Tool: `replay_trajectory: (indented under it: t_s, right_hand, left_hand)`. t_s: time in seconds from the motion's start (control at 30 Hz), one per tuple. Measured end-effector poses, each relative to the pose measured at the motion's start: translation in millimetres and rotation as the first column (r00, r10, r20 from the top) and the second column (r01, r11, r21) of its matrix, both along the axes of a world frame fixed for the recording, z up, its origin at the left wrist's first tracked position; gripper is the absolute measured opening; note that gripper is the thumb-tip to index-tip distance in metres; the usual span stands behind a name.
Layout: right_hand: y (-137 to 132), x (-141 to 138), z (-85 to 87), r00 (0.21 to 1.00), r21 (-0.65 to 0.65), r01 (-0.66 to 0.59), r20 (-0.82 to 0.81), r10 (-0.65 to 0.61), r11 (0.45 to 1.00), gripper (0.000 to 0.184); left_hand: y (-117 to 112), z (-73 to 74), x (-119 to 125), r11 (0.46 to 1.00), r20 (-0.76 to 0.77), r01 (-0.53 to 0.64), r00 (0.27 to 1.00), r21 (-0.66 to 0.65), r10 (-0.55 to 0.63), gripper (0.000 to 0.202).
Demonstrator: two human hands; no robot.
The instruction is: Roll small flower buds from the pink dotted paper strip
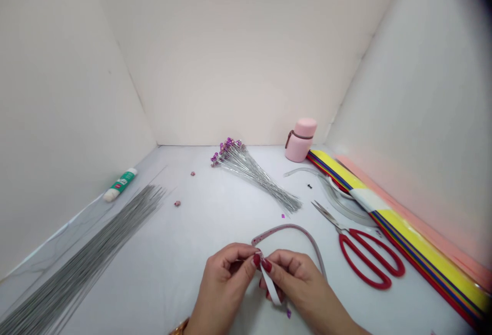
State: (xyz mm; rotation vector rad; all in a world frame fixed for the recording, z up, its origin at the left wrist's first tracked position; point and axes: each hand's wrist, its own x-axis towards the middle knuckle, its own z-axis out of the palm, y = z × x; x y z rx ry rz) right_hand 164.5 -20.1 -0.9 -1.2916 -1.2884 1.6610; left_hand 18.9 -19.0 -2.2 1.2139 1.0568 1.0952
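Note:
Both my hands meet low in the middle of the white table. My left hand (225,278) and my right hand (300,286) pinch a narrow pale paper strip (292,228) between thumbs and forefingers, where it is folded at a point. One end of the strip loops up and round to the right of my right hand, the other end hangs down between my hands. A tiny purple scrap (288,313) lies just below my right hand.
Red-handled scissors (365,250) lie right of my hands. A pack of coloured paper strips (403,227) runs along the right wall. A pink jar (301,139), wires tipped with purple flowers (249,171), bare wires (84,263) and a glue stick (120,184) lie around.

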Motion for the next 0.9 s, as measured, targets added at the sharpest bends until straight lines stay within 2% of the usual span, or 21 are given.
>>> replay_trajectory:
  t_s: [0.07,0.13,0.23,0.37,0.43,0.5,0.57,0.67,0.73,0.9]
  right_hand:
    - [0,-1,1.3,0.999,0.003,0.006,0.031,-0.006,1.0,0.04]
    - [0,0,2.9,0.999,0.018,-0.007,0.049,0.006,1.0,0.04]
    - [0,1,3.7,0.998,0.048,-0.018,0.065,0.015,0.999,0.04]
    - [0,1,1.3,0.999,0.09,-0.024,0.029,0.021,0.996,0.04]
    - [1,1,-0.6,1.0,0.091,-0.016,0.001,0.016,0.996,0.04]
    - [2,2,-2.5,1.0,0.068,0.004,-0.025,-0.003,0.998,0.039]
    - [2,2,-4.1,0.998,0.048,0.02,-0.056,-0.017,0.999,0.037]
    - [3,3,-5.6,0.997,0.031,0.012,-0.073,-0.009,0.999,0.034]
    - [3,3,-6.2,0.998,0.018,0.001,-0.066,0.0,1.0,0.034]
    - [2,2,-4.7,0.995,-0.035,-0.01,-0.099,0.006,0.999,0.037]
  left_hand:
    - [1,0.7,-1,1.0,-0.075,-0.028,0.997,-0.008,0.028,0.016]
    - [0,1.8,-3,0.999,-0.159,-0.024,0.987,0.04,0.03,0.016]
    - [-1,2.8,-6,0.972,-0.322,0.018,0.945,0.236,0.061,0.012]
    - [-1,0.2,-10,0.85,-0.474,0.131,0.868,0.511,0.151,0.015]
    - [-1,-1.6,-11,0.786,-0.499,0.182,0.848,0.59,0.178,0.019]
    - [-1,-1.8,-10,0.752,-0.51,0.221,0.843,0.621,0.173,0.021]
    - [-1,-0.1,-9,0.776,-0.497,0.218,0.856,0.592,0.139,0.021]
    - [0,4.3,-8,0.89,-0.412,0.136,0.909,0.435,0.063,0.017]
    - [1,6.5,-8,0.938,-0.344,0.099,0.939,0.332,0.023,0.015]
    - [2,7.4,-6,0.971,-0.25,0.064,0.968,0.229,-0.005,0.013]
